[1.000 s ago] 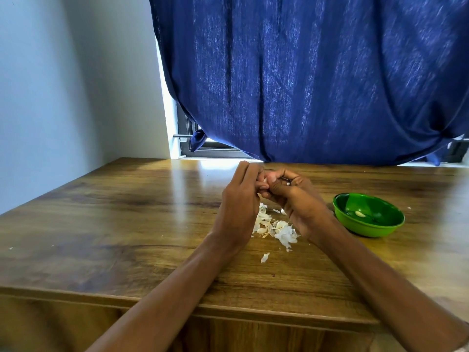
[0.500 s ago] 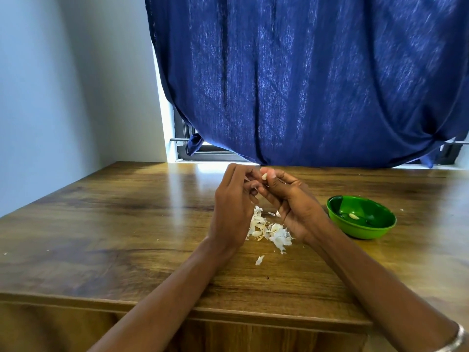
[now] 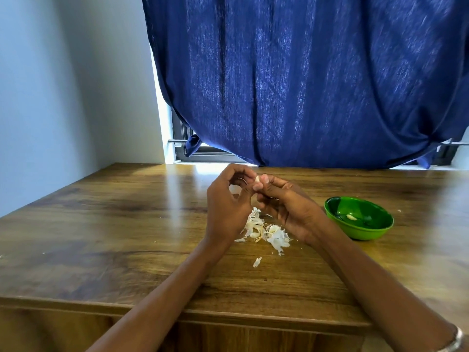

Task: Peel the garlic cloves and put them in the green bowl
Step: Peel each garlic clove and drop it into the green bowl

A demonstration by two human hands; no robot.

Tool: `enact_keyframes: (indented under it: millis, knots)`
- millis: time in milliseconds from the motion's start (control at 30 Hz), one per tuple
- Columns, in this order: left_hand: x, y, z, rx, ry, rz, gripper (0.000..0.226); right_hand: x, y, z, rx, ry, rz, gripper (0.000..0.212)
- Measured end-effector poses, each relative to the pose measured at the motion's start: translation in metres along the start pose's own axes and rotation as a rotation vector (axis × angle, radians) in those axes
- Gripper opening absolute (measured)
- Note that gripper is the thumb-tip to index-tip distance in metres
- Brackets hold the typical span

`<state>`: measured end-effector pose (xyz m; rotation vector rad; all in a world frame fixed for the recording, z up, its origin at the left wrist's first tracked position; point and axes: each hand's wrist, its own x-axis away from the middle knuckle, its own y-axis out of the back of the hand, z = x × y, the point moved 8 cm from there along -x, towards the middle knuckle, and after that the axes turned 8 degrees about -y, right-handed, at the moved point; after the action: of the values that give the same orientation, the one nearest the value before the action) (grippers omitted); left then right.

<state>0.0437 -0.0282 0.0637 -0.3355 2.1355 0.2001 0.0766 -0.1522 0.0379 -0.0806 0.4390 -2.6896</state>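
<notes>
Where both hands meet, fingers mostly hide the garlic clove (image 3: pixel 257 178).

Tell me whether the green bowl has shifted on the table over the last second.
Cannot tell. The green bowl sits slightly further left in the picture, but the curtain and table edges shifted too, so the camera moved, not clearly the bowl.
</notes>
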Motion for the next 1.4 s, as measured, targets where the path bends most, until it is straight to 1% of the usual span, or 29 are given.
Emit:
enact_keyframes:
  millis: [100,267,467,633,700,800,933,1100,1267,1400]
  knots:
    - [-0.001,-0.004,-0.003,0.061,0.021,0.02,0.035,-0.001,0.002,-0.003,-0.039,-0.035,0.01,0.034]
    - [-0.002,-0.003,-0.005,0.107,-0.012,0.019,0.033,0.0,-0.002,-0.007,-0.084,-0.098,0.077,0.017]
    - [-0.001,-0.01,0.007,0.124,0.067,0.127,0.029,-0.001,0.003,-0.008,-0.014,-0.135,0.06,0.014]
    - [0.0,-0.014,0.01,0.132,0.077,0.18,0.026,-0.003,0.01,-0.01,0.024,-0.169,0.038,0.012]
    - [0.001,-0.016,0.01,0.141,0.081,0.214,0.027,-0.002,0.011,-0.011,0.017,-0.196,0.041,0.012]
    - [0.002,-0.02,0.009,0.163,0.095,0.257,0.029,0.001,0.014,-0.013,-0.019,-0.25,0.045,0.018]
    - [0.003,-0.024,0.008,0.188,0.115,0.298,0.031,0.003,0.015,-0.018,-0.089,-0.337,0.071,0.014]
    - [0.004,-0.026,0.009,0.249,0.153,0.332,0.025,0.002,0.016,-0.023,-0.139,-0.397,0.091,0.012]
    - [0.003,-0.022,0.009,0.241,0.156,0.33,0.031,0.003,0.015,-0.027,-0.181,-0.441,0.1,0.015]
    - [0.003,-0.019,0.009,0.222,0.161,0.323,0.034,0.005,0.015,-0.029,-0.195,-0.468,0.1,0.011]
